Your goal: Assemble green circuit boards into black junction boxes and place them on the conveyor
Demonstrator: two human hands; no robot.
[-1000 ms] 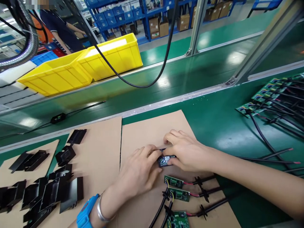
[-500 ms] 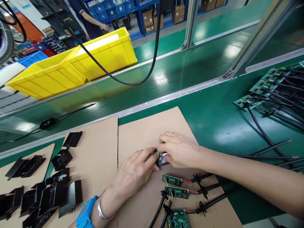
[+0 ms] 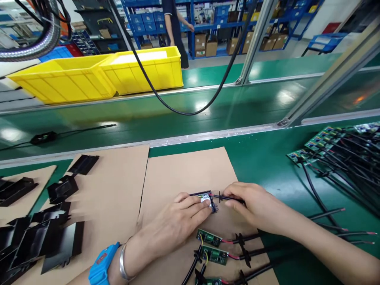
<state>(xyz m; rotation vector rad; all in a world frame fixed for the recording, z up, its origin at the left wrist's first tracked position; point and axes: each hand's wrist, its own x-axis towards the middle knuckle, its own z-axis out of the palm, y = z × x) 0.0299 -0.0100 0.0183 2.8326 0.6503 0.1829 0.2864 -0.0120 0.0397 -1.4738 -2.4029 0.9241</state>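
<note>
My left hand (image 3: 177, 218) is closed over a small black plastic case (image 3: 214, 206) on the cardboard, its fingers covering much of the circuit board (image 3: 204, 196) inside. My right hand (image 3: 251, 202) pinches a black cable (image 3: 228, 198) just right of the case; a black cable grommet sits on the cable between case and fingertips. Red wire shows where the cable meets the board. Just below my hands lie several green circuit boards (image 3: 215, 255) with black cables attached, partly cut off at the bottom edge.
Several black plastic cases (image 3: 63, 189) lie on cardboard (image 3: 111, 198) at left. A bundle of cabled boards (image 3: 326, 142) rests at right on the green table. Yellow bins (image 3: 148, 73) stand beyond the metal rail; a black cable loop (image 3: 190, 114) hangs ahead. A person (image 3: 175, 27) stands behind.
My right hand has moved right, off the case, and now pinches the cable. My left hand has shifted over the case, its fingers flatter across it. The camera view has tilted and turned.
</note>
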